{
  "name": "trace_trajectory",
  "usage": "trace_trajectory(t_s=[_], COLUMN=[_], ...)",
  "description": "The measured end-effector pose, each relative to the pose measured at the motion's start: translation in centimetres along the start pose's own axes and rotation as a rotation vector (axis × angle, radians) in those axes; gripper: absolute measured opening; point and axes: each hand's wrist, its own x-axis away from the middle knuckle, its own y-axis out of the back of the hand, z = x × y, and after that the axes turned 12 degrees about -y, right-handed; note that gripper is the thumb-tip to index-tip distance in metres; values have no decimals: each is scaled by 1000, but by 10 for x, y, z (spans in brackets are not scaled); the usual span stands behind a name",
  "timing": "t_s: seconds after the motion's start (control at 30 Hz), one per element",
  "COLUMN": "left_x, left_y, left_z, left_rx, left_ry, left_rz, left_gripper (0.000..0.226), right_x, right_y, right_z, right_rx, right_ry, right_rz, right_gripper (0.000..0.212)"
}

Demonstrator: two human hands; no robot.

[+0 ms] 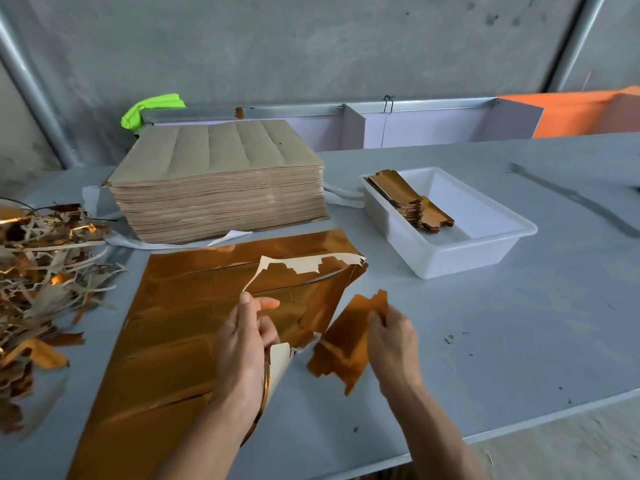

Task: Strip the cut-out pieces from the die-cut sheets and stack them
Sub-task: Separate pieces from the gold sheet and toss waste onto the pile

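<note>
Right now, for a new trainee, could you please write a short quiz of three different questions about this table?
1. True or false: the right hand holds a freed gold piece.
2. The tray holds: A) gold pieces stacked at its left side, B) scrap strips, C) nothing.
3. What does the left hand grip?

Key:
1. True; the piece is apart from the sheet.
2. A; the stack lies there, while the scrap is heaped at the table's left.
3. The peeled waste edge of the sheet, curled so that its pale back shows.
</note>
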Motion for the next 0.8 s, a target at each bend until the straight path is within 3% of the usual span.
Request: trace_trajectory(t_s=[0.13,0.27,0.4,0.5,0.6,0.7,0.8], left_x=[9,21,30,35,32,28,22], left_y=[-3,-4,-3,1,0,-7,-31], left_z=[0,2,0,-5,-10,-30,-51], left_rx=[-31,-32,20,-38,-472,-685,-745], left_ry=[-87,-96,-90,-125,-339,-586,-763], left_rz=[140,289,455,593,533,417,437], left_gripper=[46,47,46,44,25,62,74], right_x=[1,-4,-6,-6,-7,-1,12], right_y=[-19,-25,-32,-35,-33,-35,-41], right_z=[7,12,12,8,6,5,2], right_rx=[-196,-320,-187,-20,29,43,-38], right_ry=[-128,-167,-119,-78,29,137,204], right_rz=[135,88,110,79,-10,-11,66], right_gripper=[32,35,14,15,20,21,12])
